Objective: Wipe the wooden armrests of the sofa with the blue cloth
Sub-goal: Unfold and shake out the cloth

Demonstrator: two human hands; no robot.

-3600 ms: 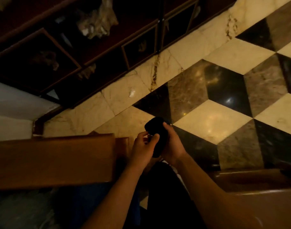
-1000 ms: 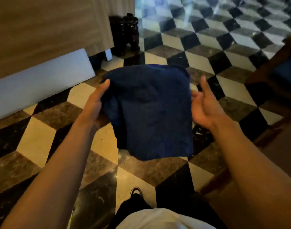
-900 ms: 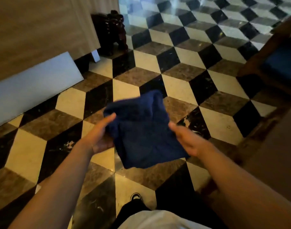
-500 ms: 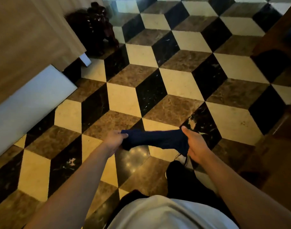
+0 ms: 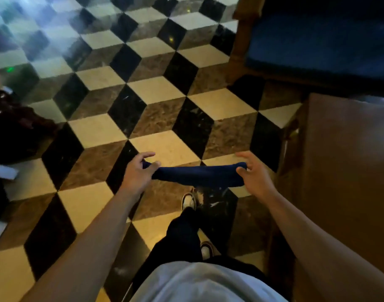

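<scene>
Cloth trouble could come soon, because the blue cloth (image 5: pixel 198 175) hangs over the floor, pinched at one end by the left hand (image 5: pixel 138 171) and the other by the right hand (image 5: pixel 253 175) (fingers loose), so it may slip down.

No readable text, label, brand, number or sign shows on anything here
</scene>
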